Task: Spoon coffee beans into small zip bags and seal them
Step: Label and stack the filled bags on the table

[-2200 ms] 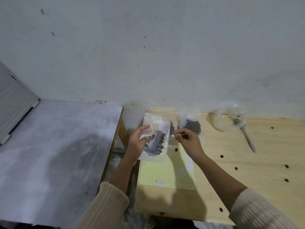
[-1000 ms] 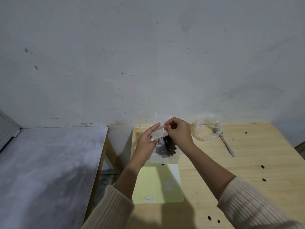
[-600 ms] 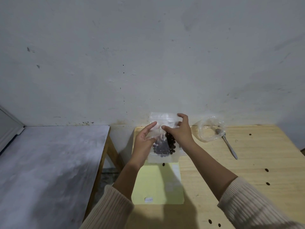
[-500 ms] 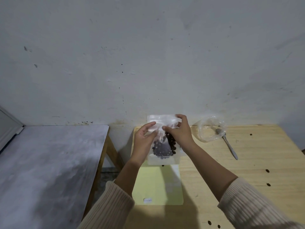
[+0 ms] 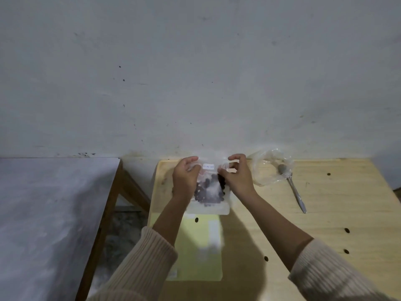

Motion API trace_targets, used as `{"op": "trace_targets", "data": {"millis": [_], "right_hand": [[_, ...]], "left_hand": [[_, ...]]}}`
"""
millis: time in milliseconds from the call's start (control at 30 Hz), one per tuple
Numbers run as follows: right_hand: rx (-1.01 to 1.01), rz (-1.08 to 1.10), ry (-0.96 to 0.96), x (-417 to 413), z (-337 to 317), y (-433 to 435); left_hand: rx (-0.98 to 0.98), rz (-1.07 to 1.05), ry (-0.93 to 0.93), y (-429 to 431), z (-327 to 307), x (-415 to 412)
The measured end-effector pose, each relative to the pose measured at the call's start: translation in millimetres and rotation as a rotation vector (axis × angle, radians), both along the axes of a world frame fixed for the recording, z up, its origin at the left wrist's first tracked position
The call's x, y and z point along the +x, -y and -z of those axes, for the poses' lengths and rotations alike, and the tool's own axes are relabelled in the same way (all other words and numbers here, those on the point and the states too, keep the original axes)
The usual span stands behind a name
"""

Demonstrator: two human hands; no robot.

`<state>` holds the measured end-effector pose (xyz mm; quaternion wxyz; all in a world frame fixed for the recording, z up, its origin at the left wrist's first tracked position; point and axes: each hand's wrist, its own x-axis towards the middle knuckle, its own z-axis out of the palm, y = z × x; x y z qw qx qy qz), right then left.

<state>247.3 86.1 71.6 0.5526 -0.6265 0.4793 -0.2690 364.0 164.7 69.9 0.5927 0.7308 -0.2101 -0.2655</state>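
A small clear zip bag (image 5: 209,192) holding dark coffee beans hangs upright above the wooden table (image 5: 325,213), near its far left corner. My left hand (image 5: 184,177) pinches the bag's top strip at its left end. My right hand (image 5: 236,174) pinches the same strip at its right end. A small white label shows on the strip between my fingers. A metal spoon (image 5: 293,187) lies to the right, its bowl inside a crumpled clear plastic bag (image 5: 271,168).
A pale yellow sheet (image 5: 199,246) lies on the wooden table under my forearms. Several dark holes dot the tabletop. A grey-topped table (image 5: 43,213) stands to the left across a narrow gap. A white wall runs right behind both.
My two hands have moved apart along the bag's top strip, from its middle out to its two ends. The bag has stayed upright in the same place.
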Motion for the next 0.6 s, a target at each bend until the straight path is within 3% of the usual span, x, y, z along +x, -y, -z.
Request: {"op": "trace_targets", "data": {"millis": [233, 600], "right_hand": [[-0.050, 0.069, -0.079, 2.8, 37.6, 39.8], [-0.223, -0.186, -0.427, 1.0, 76.7, 59.3]], "left_hand": [[0.224, 0.024, 0.072, 34.8, 40.0, -1.0], [0.533, 0.366, 0.511, 46.5, 79.9, -8.8]]}}
